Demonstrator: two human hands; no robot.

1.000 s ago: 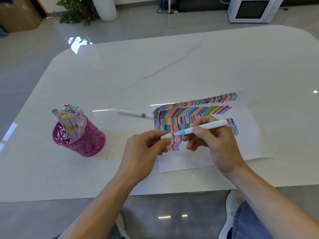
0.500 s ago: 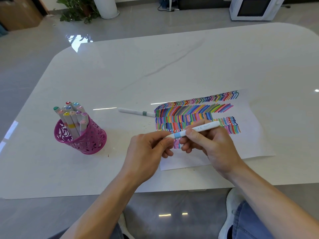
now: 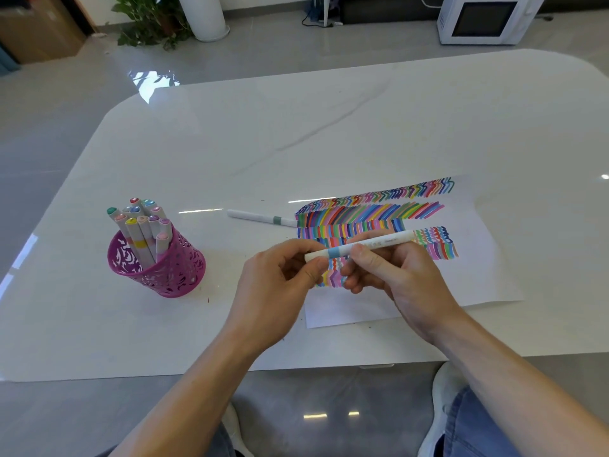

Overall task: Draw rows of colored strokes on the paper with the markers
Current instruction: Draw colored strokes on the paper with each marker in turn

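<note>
both hands on one marker (image 3: 382, 240), held above the paper (image 3: 478, 265), not touching it. it's white with a pale blue band. long axis runs from about 8 o'clock at the capped end to 2 o'clock at the far end.

left hand (image 3: 273, 288) pinches the 8 o'clock end between thumb and forefinger. right hand (image 3: 405, 282) is wrapped round the barrel just past the band, thumb on top.

cap looks on, but the seam is hard to read. my read: next is uncapping, so the pull goes along that axis, with left toward 8 and right holding the barrel steady.

right hand sits nearest the lowest row of strokes (image 3: 333, 278), which shows between my hands. bare paper lies at 6 o'clock of it.

spare marker (image 3: 260, 216) lies on the table (image 3: 296, 143) at 12 o'clock of my left hand, and its end looks to touch the paper's edge. pink cup (image 3: 178, 272) of markers at 9 o'clock, well apart.
</note>
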